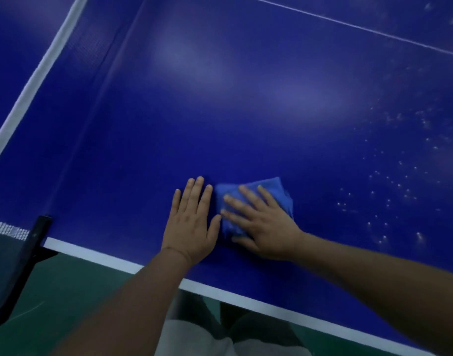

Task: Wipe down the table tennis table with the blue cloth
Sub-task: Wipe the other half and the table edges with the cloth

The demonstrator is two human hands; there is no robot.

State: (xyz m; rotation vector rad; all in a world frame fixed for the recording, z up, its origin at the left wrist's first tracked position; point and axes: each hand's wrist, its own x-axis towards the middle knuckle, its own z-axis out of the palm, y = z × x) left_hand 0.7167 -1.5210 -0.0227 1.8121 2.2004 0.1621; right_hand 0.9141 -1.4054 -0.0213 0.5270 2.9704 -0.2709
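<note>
My right hand (261, 222) lies flat on the blue cloth (276, 187), palm down. Its fingers are straight and spread, pressing the cloth onto the table (246, 111) rather than curling round it. The cloth is bunched into a rough folded pad. It sits near the table's near edge, just inside the white edge line (97, 255), and part of it shows past my fingertips and beside my wrist.

My left hand (192, 222) is open too, palm down on the bare table with the fingers straight and close together. It lies just beside the cloth, on the side toward the net (27, 80). Its thumb reaches the cloth's edge, though I cannot tell whether it touches.

The net's white top band runs along the left, well apart from both hands. Its dark post (35, 242) is clamped at the near edge of the table.

Toward the right of the table, past the cloth, the surface is scattered with pale specks (400, 191). A thin white line (348, 25) crosses the far right part of the table.

Below the near edge I see green floor (66, 291) and my pale clothing (194, 335).
</note>
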